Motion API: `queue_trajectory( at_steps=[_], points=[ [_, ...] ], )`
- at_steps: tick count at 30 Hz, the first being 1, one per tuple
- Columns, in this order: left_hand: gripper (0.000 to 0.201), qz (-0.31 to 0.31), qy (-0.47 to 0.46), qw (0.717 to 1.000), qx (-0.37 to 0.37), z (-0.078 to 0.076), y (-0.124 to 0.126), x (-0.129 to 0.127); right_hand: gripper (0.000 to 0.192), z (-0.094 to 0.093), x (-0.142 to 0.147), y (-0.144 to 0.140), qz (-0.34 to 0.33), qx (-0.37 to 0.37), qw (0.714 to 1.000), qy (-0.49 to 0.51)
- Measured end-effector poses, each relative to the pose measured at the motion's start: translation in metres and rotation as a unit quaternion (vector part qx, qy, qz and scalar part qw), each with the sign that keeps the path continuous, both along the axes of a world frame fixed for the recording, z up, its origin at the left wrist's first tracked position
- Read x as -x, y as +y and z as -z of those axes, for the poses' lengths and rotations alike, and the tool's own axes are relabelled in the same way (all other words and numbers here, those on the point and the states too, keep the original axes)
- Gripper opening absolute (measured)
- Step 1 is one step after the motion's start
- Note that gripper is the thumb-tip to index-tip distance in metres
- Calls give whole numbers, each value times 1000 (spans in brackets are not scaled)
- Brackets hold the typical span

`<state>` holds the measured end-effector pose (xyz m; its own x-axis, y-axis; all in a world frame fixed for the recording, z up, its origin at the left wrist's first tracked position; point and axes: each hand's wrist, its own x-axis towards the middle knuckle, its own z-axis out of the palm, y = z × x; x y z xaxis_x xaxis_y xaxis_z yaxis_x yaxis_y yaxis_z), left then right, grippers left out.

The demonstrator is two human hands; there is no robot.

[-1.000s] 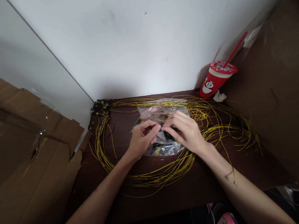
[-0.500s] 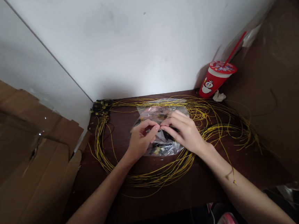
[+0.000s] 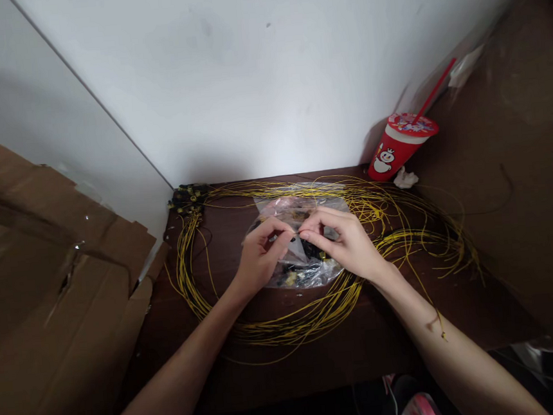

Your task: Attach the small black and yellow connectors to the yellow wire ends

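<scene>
My left hand [image 3: 261, 254] and my right hand [image 3: 342, 237] meet over a clear plastic bag [image 3: 311, 275], both pinched at thumb and forefinger. Between the fingertips shows a short, thin strand that looks like a bit of yellow wire [image 3: 297, 233]; most of it is hidden. Inside the bag are small black and yellow parts, partly covered by my hands. A big loop of yellow wires [image 3: 297, 328] lies around the bag. One loose wire end [image 3: 443, 335] rests across my right forearm.
Black and yellow connectors [image 3: 188, 199] are bunched at the back left corner of the dark table [image 3: 320, 375]. A red cup with a straw [image 3: 397, 148] and a crumpled tissue [image 3: 405, 178] stand at the back right. Cardboard [image 3: 46, 286] borders the left side.
My right hand has shifted slightly right, opening a small gap between the fingertips where the strand shows. The loose wire end on my right forearm has moved a little right.
</scene>
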<state>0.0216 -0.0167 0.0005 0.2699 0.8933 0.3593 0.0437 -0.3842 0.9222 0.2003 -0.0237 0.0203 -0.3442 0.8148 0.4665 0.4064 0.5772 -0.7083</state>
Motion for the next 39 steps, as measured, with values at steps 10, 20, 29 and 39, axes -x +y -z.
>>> queue_trajectory(
  at_steps=[10, 20, 29, 39],
  points=[
    [4, -65, -49, 997, 1, 5, 2, 0, 14, 4, 2, 4, 41, 52, 997, 46],
    [9, -102, -2, 991, -84, 10, 4, 1, 9, -3, 4, -4, -27, 7, 1000, 13],
    [12, -111, 105, 968, -198, 5, 0, 0, 10, 5, 5, -3, 46, -64, 996, -43],
    [13, -124, 137, 954, -237, 6, -1, 0, 9, 8, 5, -3, 52, -78, 994, -62]
  ],
)
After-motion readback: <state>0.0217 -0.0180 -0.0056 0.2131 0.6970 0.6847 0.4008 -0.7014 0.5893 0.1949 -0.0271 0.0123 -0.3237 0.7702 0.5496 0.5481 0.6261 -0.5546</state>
